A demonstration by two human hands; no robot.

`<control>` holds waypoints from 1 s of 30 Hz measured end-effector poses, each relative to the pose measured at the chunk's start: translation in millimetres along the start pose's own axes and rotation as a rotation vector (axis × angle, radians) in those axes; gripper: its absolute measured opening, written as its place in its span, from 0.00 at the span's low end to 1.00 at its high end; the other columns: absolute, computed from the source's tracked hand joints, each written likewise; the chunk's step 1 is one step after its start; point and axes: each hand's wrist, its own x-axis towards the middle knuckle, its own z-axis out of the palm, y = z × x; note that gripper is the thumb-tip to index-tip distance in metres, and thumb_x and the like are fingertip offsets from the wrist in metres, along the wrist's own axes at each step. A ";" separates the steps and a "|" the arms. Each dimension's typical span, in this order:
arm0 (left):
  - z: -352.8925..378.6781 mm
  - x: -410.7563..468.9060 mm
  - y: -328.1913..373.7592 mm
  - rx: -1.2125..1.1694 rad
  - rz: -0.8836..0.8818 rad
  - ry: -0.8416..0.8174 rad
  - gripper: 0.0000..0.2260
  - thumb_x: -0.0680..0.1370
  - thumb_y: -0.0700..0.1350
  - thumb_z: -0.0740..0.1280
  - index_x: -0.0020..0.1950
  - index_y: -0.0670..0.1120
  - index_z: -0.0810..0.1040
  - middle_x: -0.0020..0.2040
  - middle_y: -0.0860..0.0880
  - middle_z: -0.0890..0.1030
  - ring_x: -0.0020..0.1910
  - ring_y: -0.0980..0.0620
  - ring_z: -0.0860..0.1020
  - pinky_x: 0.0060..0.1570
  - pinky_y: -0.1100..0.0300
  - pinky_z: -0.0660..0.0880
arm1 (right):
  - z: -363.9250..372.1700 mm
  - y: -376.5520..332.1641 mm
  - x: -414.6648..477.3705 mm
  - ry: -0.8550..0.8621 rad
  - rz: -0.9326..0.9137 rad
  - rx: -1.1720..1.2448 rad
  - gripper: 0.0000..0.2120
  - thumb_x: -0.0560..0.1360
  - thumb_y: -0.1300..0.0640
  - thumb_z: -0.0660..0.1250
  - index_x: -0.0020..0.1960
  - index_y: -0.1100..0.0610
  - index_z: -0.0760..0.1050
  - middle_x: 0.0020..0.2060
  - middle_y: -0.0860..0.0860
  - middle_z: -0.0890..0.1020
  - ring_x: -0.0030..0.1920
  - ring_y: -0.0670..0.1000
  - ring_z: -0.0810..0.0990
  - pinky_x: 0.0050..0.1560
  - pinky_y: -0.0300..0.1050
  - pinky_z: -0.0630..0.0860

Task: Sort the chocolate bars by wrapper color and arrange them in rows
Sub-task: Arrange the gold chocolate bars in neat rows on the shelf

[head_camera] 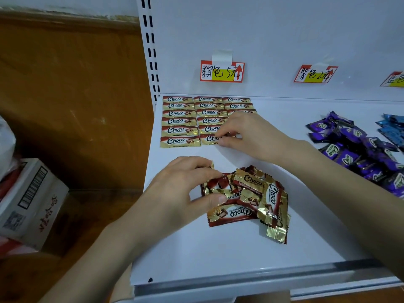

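Sitting against the back panel of a white shelf (218, 254), rows of brown-and-gold bars (179, 121) are lying flat in three neat columns, edges touching and every "Choco" logo facing up, under a handwritten price tag (222, 71) taped to the panel. A loose heap (258, 200) of the same brown-and-gold wrappers is lying nearer the front edge, its bars overlapping at all angles, some face down. Purple-wrapped bars (354, 154) are piling up unsorted on the right part of the shelf below a second tag (314, 74), and blue-wrapped bars (391, 127) are showing just beyond them at the frame's right border. A cardboard box (32, 204) printed with a barcode is standing off the shelf to the left; its contents are not showing. The person's right hand (249, 136) is reaching over to the near end of the rows, its fingers curling down and pinching the right end of the front-row bar (209, 139) in the middle column. The left hand (181, 186) is resting on the heap's left side, thumb and curled fingers closing around a left-edge bar (218, 182).
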 end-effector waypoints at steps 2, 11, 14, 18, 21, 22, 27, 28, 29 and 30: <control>-0.5 0.0 -0.1 0.003 0.003 -0.006 0.27 0.69 0.65 0.59 0.64 0.57 0.75 0.65 0.61 0.71 0.56 0.73 0.58 0.51 0.81 0.57 | -1.1 -0.4 1.0 0.017 -0.010 0.010 0.10 0.76 0.57 0.65 0.52 0.60 0.81 0.45 0.53 0.81 0.45 0.49 0.75 0.49 0.47 0.71; -1.4 0.0 1.1 0.009 -0.002 -0.020 0.28 0.68 0.64 0.57 0.65 0.57 0.75 0.66 0.61 0.71 0.56 0.73 0.57 0.50 0.82 0.57 | -0.9 -0.5 4.1 -0.022 -0.015 -0.019 0.12 0.77 0.56 0.63 0.55 0.60 0.79 0.50 0.53 0.80 0.52 0.51 0.74 0.54 0.48 0.69; -0.9 0.5 0.2 0.016 0.002 -0.024 0.28 0.68 0.64 0.57 0.65 0.57 0.75 0.66 0.61 0.70 0.55 0.73 0.57 0.50 0.82 0.57 | -0.3 -0.5 4.2 -0.012 -0.015 -0.014 0.12 0.77 0.56 0.62 0.55 0.60 0.79 0.51 0.53 0.79 0.53 0.50 0.74 0.53 0.45 0.69; -0.8 0.6 0.2 0.018 0.009 -0.020 0.28 0.68 0.65 0.57 0.65 0.57 0.75 0.65 0.60 0.71 0.56 0.72 0.57 0.51 0.81 0.57 | 1.5 0.6 6.0 -0.007 -0.024 -0.013 0.12 0.77 0.56 0.63 0.54 0.61 0.79 0.49 0.54 0.80 0.52 0.50 0.74 0.52 0.43 0.68; -2.2 0.5 2.0 0.000 0.000 -0.014 0.28 0.69 0.68 0.59 0.65 0.57 0.74 0.65 0.61 0.71 0.57 0.71 0.58 0.53 0.79 0.57 | -1.0 2.0 4.1 0.021 -0.015 -0.002 0.11 0.77 0.55 0.63 0.52 0.61 0.80 0.48 0.54 0.81 0.50 0.51 0.75 0.52 0.46 0.69; -2.9 0.2 3.1 -0.013 -0.011 -0.013 0.28 0.69 0.68 0.59 0.65 0.57 0.74 0.65 0.62 0.70 0.58 0.71 0.59 0.54 0.78 0.57 | -4.0 2.6 1.9 0.040 -0.007 0.024 0.10 0.77 0.56 0.63 0.52 0.60 0.80 0.48 0.53 0.81 0.49 0.51 0.75 0.51 0.43 0.69; -8.3 2.1 16.3 -0.017 -0.069 -0.006 0.38 0.63 0.73 0.56 0.68 0.56 0.70 0.60 0.64 0.68 0.58 0.70 0.61 0.57 0.74 0.61 | -30.6 7.3 -22.7 -0.020 0.075 0.123 0.07 0.76 0.58 0.64 0.49 0.58 0.80 0.40 0.45 0.78 0.39 0.39 0.74 0.41 0.23 0.65; -9.3 3.1 22.0 0.014 -0.090 -0.017 0.42 0.61 0.75 0.54 0.69 0.55 0.68 0.62 0.62 0.68 0.59 0.68 0.61 0.58 0.71 0.61 | -36.1 8.7 -29.7 -0.064 0.097 0.134 0.07 0.76 0.57 0.64 0.49 0.57 0.80 0.39 0.43 0.78 0.38 0.36 0.74 0.40 0.22 0.66; -9.4 5.2 28.3 0.061 -0.118 -0.039 0.46 0.59 0.77 0.52 0.71 0.54 0.66 0.65 0.60 0.67 0.61 0.65 0.62 0.59 0.69 0.61 | -41.4 10.2 -37.6 -0.113 0.118 0.151 0.07 0.76 0.56 0.64 0.50 0.57 0.80 0.39 0.41 0.78 0.38 0.34 0.75 0.40 0.22 0.67; -9.2 7.6 36.1 0.115 -0.150 -0.067 0.48 0.58 0.78 0.51 0.72 0.53 0.65 0.67 0.58 0.67 0.63 0.61 0.63 0.60 0.66 0.61 | -46.0 11.5 -45.7 -0.167 0.136 0.173 0.07 0.75 0.55 0.65 0.50 0.55 0.79 0.39 0.39 0.78 0.38 0.31 0.74 0.40 0.23 0.68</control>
